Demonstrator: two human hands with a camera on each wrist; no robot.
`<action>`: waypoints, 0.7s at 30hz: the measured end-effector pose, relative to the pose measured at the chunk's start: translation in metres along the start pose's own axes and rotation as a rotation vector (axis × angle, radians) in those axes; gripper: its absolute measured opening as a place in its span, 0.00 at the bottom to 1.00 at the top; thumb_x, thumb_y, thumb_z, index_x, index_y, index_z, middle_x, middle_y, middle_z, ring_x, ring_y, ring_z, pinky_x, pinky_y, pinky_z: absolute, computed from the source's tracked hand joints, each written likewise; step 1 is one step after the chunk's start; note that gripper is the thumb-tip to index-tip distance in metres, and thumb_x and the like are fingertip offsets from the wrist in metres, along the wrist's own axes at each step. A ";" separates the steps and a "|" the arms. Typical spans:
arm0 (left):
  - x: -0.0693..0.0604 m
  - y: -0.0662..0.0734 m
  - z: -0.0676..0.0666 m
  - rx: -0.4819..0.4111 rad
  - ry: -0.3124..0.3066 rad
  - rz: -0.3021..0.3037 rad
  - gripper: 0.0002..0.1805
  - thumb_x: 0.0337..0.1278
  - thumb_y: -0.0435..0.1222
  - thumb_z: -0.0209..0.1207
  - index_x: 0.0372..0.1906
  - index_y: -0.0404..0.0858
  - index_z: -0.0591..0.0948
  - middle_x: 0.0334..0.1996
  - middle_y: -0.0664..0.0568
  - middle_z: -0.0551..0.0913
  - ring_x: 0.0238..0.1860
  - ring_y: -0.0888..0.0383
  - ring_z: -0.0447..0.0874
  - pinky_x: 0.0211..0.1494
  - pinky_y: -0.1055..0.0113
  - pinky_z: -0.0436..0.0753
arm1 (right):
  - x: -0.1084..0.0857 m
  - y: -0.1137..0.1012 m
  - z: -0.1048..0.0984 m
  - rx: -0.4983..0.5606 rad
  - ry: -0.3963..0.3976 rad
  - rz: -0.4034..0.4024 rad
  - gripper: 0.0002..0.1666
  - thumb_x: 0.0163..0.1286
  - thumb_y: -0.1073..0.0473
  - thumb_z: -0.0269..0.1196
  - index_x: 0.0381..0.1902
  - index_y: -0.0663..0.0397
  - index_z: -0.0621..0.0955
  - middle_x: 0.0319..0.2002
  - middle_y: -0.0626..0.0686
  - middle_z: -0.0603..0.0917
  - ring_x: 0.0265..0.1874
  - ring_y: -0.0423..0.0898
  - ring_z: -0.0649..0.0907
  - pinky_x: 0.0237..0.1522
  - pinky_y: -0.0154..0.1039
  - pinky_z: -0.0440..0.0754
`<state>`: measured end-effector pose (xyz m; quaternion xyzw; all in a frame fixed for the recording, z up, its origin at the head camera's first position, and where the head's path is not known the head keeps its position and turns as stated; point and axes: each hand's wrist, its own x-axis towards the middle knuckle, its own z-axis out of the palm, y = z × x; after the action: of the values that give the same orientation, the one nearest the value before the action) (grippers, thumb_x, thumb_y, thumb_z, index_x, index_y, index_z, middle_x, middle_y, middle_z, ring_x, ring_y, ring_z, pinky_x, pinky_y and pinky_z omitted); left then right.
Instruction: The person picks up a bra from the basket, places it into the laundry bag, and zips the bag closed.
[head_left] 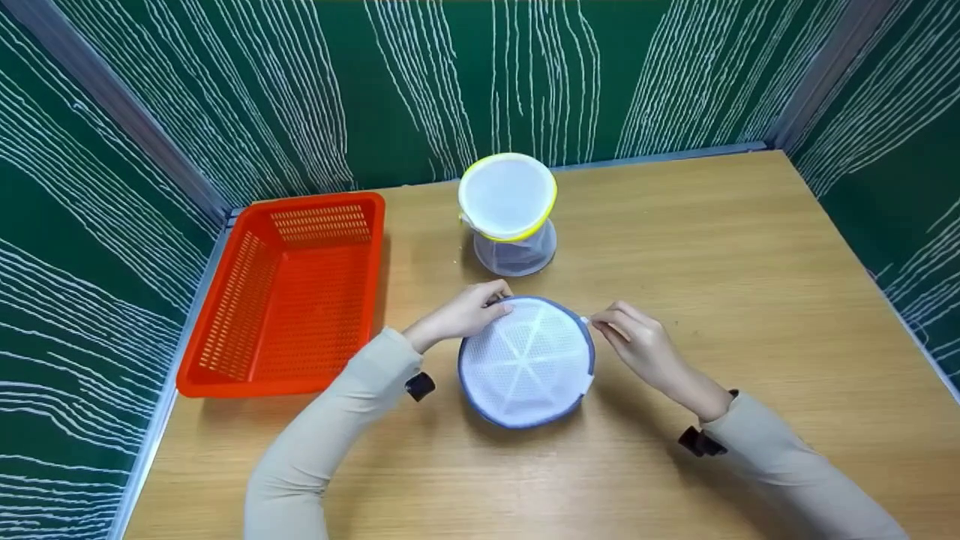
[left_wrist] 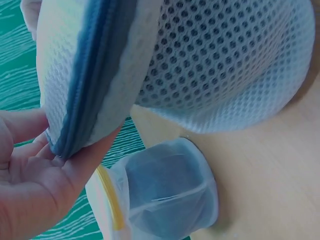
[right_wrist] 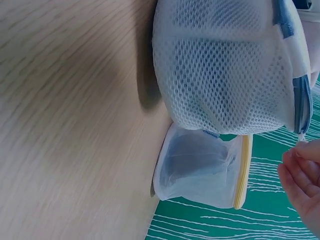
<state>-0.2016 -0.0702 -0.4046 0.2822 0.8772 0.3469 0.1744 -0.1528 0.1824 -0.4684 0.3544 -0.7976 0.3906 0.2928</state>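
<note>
A round white mesh laundry bag with a blue zipper round its top rim stands on the table in front of me. My left hand pinches that rim at the far left, thumb on top and fingers beneath, as the left wrist view shows. With thumb and fingertips, my right hand pinches the small zipper pull at the rim's right side. Behind it stands a second mesh bag, finer and with a yellow rim, which neither hand touches.
An orange plastic basket with slotted sides sits at the left of the wooden table. Green panels with white wavy lines enclose the table at the back and both sides.
</note>
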 end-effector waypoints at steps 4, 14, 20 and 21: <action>-0.005 -0.007 0.004 -0.071 0.060 0.008 0.08 0.60 0.32 0.48 0.41 0.31 0.73 0.39 0.42 0.77 0.42 0.52 0.75 0.46 0.63 0.74 | 0.001 -0.001 0.000 0.003 -0.001 -0.002 0.12 0.47 0.81 0.61 0.30 0.66 0.79 0.26 0.53 0.77 0.25 0.44 0.77 0.34 0.20 0.72; -0.019 -0.026 0.015 -0.194 0.358 -0.071 0.07 0.58 0.31 0.50 0.38 0.30 0.73 0.33 0.39 0.80 0.36 0.51 0.78 0.41 0.64 0.76 | -0.002 0.003 0.002 0.026 0.015 -0.002 0.12 0.45 0.81 0.61 0.28 0.67 0.79 0.26 0.54 0.77 0.25 0.45 0.77 0.35 0.21 0.74; -0.023 -0.027 0.025 -0.218 0.469 -0.172 0.07 0.59 0.32 0.49 0.38 0.31 0.72 0.30 0.41 0.81 0.30 0.55 0.75 0.34 0.68 0.73 | -0.003 0.004 0.006 0.034 0.019 -0.002 0.12 0.45 0.82 0.61 0.28 0.66 0.79 0.26 0.54 0.77 0.25 0.45 0.77 0.35 0.21 0.74; -0.024 -0.027 0.026 -0.223 0.473 -0.184 0.07 0.59 0.32 0.49 0.38 0.31 0.73 0.31 0.41 0.81 0.30 0.55 0.75 0.35 0.68 0.73 | -0.004 0.004 0.006 0.037 0.017 0.004 0.13 0.45 0.82 0.61 0.28 0.66 0.79 0.26 0.54 0.77 0.26 0.45 0.77 0.35 0.21 0.74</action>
<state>-0.1798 -0.0882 -0.4396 0.0916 0.8719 0.4804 0.0254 -0.1546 0.1805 -0.4758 0.3547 -0.7885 0.4088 0.2922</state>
